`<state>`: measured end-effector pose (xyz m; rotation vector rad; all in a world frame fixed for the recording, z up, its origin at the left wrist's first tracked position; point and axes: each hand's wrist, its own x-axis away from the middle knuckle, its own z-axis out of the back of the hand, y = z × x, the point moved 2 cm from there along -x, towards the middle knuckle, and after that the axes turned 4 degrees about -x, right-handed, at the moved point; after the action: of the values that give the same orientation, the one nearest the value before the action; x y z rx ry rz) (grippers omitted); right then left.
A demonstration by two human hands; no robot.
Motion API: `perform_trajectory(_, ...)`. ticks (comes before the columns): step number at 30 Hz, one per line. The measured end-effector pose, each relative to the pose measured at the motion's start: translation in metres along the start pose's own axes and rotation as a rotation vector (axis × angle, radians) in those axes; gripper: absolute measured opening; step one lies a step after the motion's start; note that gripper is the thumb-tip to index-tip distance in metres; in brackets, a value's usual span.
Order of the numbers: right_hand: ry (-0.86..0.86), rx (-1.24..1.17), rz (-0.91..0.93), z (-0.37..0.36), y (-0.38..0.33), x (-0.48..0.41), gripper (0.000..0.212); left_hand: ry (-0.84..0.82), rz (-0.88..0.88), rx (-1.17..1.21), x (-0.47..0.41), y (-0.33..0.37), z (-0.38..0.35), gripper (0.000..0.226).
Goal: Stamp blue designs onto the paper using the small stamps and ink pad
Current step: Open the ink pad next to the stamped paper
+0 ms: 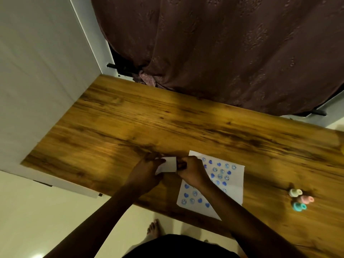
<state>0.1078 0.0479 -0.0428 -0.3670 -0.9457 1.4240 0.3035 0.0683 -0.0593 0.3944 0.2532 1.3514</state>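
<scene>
A white sheet of paper (pixel 232 185) lies on the wooden table (pixel 130 123), covered with several blue stamped hearts and smiley faces. Just left of its top corner, both hands meet on a small white flat case (pixel 169 164), which looks like the ink pad. My left hand (pixel 147 173) grips its left side. My right hand (pixel 192 173) pinches its right edge and hides part of the paper. Three small stamps lie at the right: a white stamp (pixel 295 192), a pink stamp (pixel 306 199) and a teal stamp (pixel 299 206). The pad's ink surface is hidden.
A dark patterned curtain (pixel 223 43) hangs behind the table's far edge. A white wall panel (pixel 37 71) borders the table on the left. The near table edge runs under my forearms, with pale floor and a bare foot (pixel 153 228) below.
</scene>
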Motion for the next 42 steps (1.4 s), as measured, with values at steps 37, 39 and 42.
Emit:
perform_trajectory(37,0.046,-0.078,-0.071,-0.006,0.0,0.006,0.021,-0.381,-0.317,-0.125,-0.059,-0.005,0.061,0.035)
perform_trajectory(39,0.038,-0.076,-0.074,-0.005,-0.001,0.007,0.02,-0.384,-0.313,-0.124,-0.063,-0.004,0.063,0.035)
perform_trajectory(42,0.029,-0.074,-0.081,-0.005,-0.001,0.008,0.02,-0.357,-0.301,-0.084,-0.071,-0.004,0.062,0.035)
